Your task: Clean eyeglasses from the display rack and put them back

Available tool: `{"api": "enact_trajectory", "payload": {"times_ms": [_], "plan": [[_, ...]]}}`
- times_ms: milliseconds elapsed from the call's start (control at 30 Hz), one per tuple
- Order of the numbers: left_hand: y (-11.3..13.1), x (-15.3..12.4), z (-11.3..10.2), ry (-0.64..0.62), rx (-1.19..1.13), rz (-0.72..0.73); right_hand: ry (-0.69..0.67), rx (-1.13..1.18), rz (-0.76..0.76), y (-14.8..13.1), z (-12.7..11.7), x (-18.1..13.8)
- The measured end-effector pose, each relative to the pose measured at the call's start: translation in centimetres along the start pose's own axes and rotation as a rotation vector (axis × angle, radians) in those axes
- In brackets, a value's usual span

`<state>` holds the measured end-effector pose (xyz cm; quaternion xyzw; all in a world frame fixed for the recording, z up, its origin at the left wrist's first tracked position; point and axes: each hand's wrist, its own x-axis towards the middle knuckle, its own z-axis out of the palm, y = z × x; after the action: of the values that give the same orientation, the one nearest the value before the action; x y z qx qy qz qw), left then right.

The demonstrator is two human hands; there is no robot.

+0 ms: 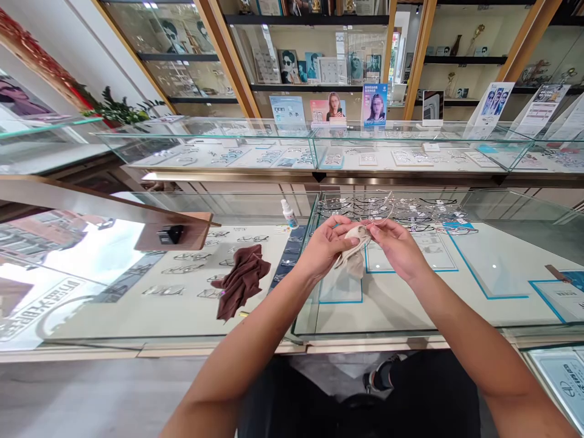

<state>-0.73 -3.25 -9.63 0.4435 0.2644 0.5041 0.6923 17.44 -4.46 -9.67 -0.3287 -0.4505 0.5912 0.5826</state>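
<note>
I am holding a pair of thin, pale glasses (383,219) up in front of me, over the glass top of the near counter (392,316). My right hand (396,242) is pinching the glasses, with the thumb and fingers close together and just a thin bit of frame between them. My left hand (329,244) is gripping a cream cloth (354,261), with the thumb pressing on it and the fingers bending round behind. The cloth is bunching up against the glasses, and its loose end is hanging down between my hands. My two hands are almost touching. I cannot tell just which part of the frame is sitting in my fingers, because they are hiding it. Past my hands, lots of other glasses (413,210) are lying in rows. Some sheets with blue edges (490,267) are lying nearer to me. Over to the left, a small white spray bottle (288,214) is standing up, and a brown cloth (246,277) is lying all crumpled on the counter. Farther left, a wood stand (194,234) is holding a little black thing (170,234). Across from me, a far counter (274,175) is showing more glasses under glass, and cards (375,104) are standing on top. Behind that, tall shelves (314,88) are holding pictures. A green plant (118,111) is growing at the left.
</note>
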Motion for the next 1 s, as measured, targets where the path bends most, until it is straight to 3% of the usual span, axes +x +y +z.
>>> {"api": "enact_trajectory", "payload": {"times_ms": [133, 267, 667, 833, 1000], "plan": [[0.03, 0.06, 0.04, -0.027, -0.032, -0.013, -0.07, 0.006, -0.008, -0.09, 0.01, 0.03], [-0.14, 0.08, 0.15, -0.022, -0.039, -0.009, -0.04, -0.018, -0.025, 0.18, -0.06, 0.11], [0.12, -0.22, 0.15, -0.125, 0.221, -0.137, -0.012, -0.015, 0.015, -0.17, -0.09, -0.25], [0.51, -0.42, 0.21, -0.182, 0.46, -0.077, -0.004, 0.014, 0.01, -0.29, -0.2, -0.2], [0.29, -0.35, 0.1, -0.192, 0.463, -0.021, -0.001, -0.006, 0.011, -0.39, 0.06, -0.31]]}}
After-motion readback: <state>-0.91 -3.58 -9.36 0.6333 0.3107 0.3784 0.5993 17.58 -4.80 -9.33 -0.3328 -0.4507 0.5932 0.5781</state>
